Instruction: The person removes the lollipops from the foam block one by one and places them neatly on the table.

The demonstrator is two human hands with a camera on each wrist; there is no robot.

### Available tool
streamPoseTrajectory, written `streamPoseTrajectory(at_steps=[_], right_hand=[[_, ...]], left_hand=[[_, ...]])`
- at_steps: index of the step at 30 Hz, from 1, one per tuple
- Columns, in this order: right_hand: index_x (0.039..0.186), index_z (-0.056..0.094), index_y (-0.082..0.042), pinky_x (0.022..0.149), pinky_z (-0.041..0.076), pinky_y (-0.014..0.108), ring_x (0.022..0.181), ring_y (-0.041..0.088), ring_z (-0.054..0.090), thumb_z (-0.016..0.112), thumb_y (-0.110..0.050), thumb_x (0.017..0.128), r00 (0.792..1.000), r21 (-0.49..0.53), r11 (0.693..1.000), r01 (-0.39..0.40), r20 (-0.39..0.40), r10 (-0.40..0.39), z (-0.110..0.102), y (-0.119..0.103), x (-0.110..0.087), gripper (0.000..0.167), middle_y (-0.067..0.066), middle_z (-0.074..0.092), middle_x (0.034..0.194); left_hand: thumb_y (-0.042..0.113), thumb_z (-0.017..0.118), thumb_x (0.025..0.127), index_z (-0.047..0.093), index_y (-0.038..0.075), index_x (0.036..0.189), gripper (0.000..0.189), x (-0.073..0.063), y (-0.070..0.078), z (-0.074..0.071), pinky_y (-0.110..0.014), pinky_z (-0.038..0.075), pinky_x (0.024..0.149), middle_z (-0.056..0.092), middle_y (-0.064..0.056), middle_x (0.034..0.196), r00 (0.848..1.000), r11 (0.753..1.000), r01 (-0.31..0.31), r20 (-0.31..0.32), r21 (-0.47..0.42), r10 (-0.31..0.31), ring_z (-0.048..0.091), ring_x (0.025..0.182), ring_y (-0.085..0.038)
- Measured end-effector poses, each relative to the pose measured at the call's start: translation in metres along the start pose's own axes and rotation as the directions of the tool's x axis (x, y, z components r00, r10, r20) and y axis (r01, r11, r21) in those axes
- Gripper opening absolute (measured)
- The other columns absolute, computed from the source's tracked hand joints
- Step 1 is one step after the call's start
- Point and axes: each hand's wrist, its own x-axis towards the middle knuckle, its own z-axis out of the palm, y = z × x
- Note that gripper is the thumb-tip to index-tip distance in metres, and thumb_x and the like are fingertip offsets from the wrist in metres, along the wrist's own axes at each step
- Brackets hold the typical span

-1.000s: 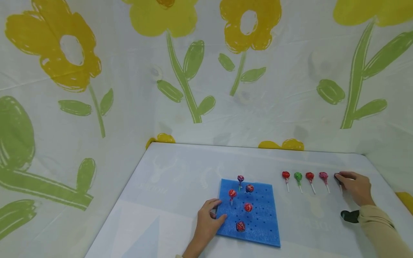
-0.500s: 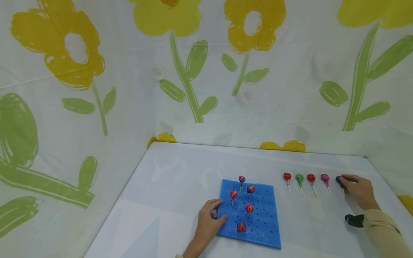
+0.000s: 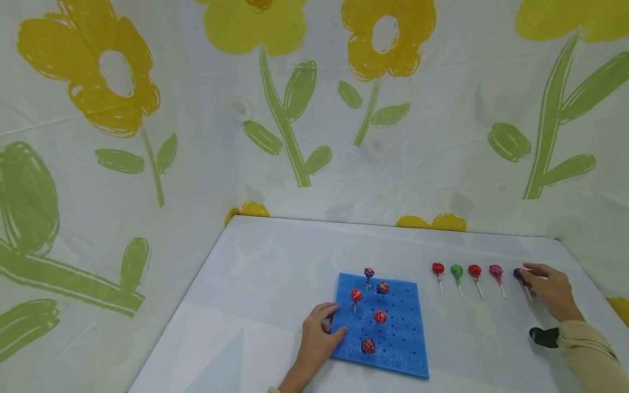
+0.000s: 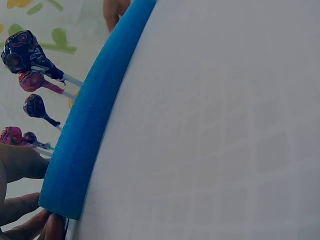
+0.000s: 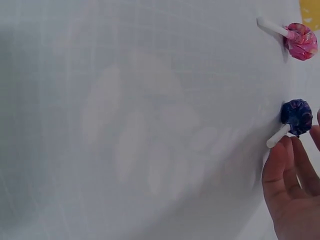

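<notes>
A blue foam board [image 3: 400, 341] with small holes lies on the table, several wrapped lollipops [image 3: 356, 295] standing upright in it. At its left edge rests my left hand [image 3: 316, 335], thumb on the top near the edge and fingers along the side; the left wrist view shows these fingers at a corner of the board [image 4: 85, 115]. At the far right, my right hand [image 3: 551, 289] pinches a dark blue-purple lollipop [image 3: 518, 274] by its head. In the right wrist view, fingertips sit at the wrapper of this lollipop [image 5: 297, 115], its white stick pointing out.
Left of the right hand, a row of loose lollipops lies on the white table [image 3: 236, 289]: red [image 3: 438, 268], green [image 3: 457, 271], red [image 3: 474, 271] and pink [image 3: 496, 271]. A flower-printed curtain [image 3: 432, 142] stands behind the table. A black device [image 3: 544, 337] sits at the right wrist.
My right hand has shifted slightly right, uncovering more of the dark lollipop's head and stick. The left hand and the board stay in place; the head view has shifted a little.
</notes>
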Motion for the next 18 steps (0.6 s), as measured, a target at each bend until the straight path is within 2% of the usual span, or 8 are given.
streamPoseTrajectory(at_steps=[6,12,15,18], right_hand=[[0.130,0.042,0.014,0.047,0.042,0.020,0.087,0.032,0.055,0.047,-0.024,0.097,0.999,-0.004,1.000,-0.006,-0.042,0.006,-0.007,-0.014,-0.011,0.050,0.037,0.045,0.123],[0.132,0.040,0.013,0.052,0.044,0.030,0.090,0.038,0.054,0.046,-0.026,0.098,0.999,-0.015,1.000,-0.021,-0.051,0.020,-0.015,-0.024,-0.018,0.052,0.037,0.043,0.125],[0.131,0.040,0.013,0.054,0.046,0.033,0.088,0.037,0.054,0.045,-0.027,0.098,0.999,-0.015,1.000,0.003,-0.043,-0.004,-0.019,-0.028,-0.021,0.053,0.036,0.043,0.124],[0.130,0.042,0.013,0.054,0.046,0.029,0.087,0.036,0.054,0.046,-0.029,0.098,0.998,-0.015,0.999,0.038,-0.048,-0.039,-0.023,-0.031,-0.027,0.053,0.036,0.044,0.122]], left_hand=[[0.011,0.078,0.075,0.065,0.003,0.114,0.041,-0.001,0.001,0.000,-0.023,0.047,0.066,0.059,-0.006,0.118,1.000,1.000,0.003,0.003,-0.006,-0.003,0.053,0.080,-0.013],[0.011,0.078,0.075,0.066,0.002,0.113,0.041,-0.001,0.002,-0.001,-0.023,0.047,0.066,0.060,-0.007,0.117,1.000,1.000,-0.002,0.004,0.003,0.002,0.054,0.082,-0.012],[0.011,0.078,0.075,0.065,0.002,0.113,0.042,0.000,0.003,-0.002,-0.023,0.047,0.066,0.060,-0.007,0.117,1.000,1.000,0.001,0.003,0.006,-0.001,0.054,0.083,-0.013],[0.010,0.078,0.075,0.065,0.002,0.113,0.042,0.000,0.004,-0.002,-0.023,0.047,0.066,0.060,-0.007,0.117,1.000,1.000,0.002,0.004,0.008,-0.002,0.054,0.082,-0.013]])
